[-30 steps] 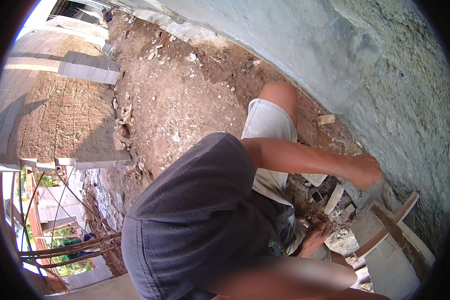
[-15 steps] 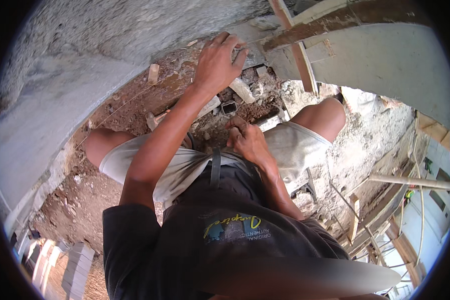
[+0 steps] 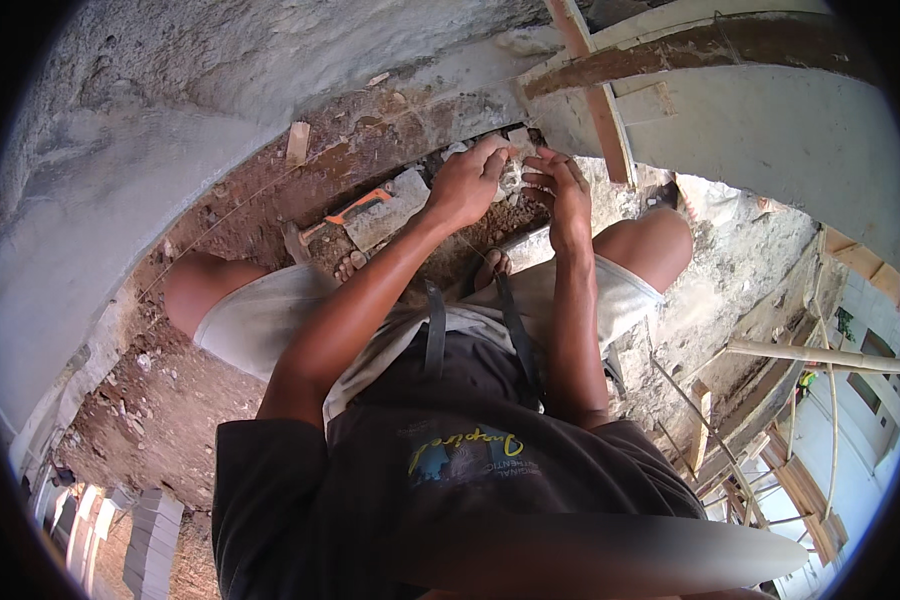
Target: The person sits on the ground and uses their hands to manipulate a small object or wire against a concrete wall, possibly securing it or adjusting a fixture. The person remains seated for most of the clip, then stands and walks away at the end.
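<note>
Beyond my knees, both hands meet above rubble beside the wall corner. My left hand (image 3: 467, 187) is closed, thumb and fingers drawn together at the tips; anything between them is too small to make out. Facing it, my right hand (image 3: 567, 195) has its fingers bent but apart, and I see nothing held in it. A small block (image 3: 520, 141) lies just past the fingertips. Left of my left wrist, an orange-framed tool (image 3: 360, 206) rests against a flat grey slab (image 3: 388, 210). My left forearm hides part of the ground.
A rough grey wall (image 3: 190, 110) curves along the left and far side. A wooden peg (image 3: 297, 144) stands by a thin string (image 3: 220, 233). Timber pieces (image 3: 610, 135) cross at the upper right. Bamboo poles (image 3: 820, 355) and planks lie to the right.
My left hand has come down and right from near the wall. My right hand has moved forward from my lap to meet it. The orange-framed tool and slab are now more exposed.
</note>
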Demonstrator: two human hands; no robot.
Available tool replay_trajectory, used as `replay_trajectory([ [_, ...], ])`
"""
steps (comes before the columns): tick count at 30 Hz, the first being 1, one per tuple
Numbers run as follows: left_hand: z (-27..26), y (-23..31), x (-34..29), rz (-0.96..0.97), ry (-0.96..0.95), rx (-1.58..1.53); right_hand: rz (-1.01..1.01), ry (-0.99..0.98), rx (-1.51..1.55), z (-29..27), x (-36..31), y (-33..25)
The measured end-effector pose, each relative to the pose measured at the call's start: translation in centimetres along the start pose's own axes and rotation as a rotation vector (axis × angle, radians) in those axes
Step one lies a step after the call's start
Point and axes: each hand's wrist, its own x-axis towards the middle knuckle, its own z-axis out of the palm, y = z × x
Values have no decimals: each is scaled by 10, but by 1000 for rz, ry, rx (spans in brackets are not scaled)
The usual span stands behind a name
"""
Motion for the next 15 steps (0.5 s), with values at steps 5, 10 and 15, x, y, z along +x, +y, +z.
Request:
replay_trajectory([
  [5, 14, 4, -6, -88, -62, 60, -159, 134, 385, 37, 70, -12],
  [10, 15, 9, -11, -71, -150, 134, -267, 331, 427, 37, 81, -6],
  [15, 12, 18, -9, -11, -257, 265, -743, 693, -408, 45, 84, 3],
])
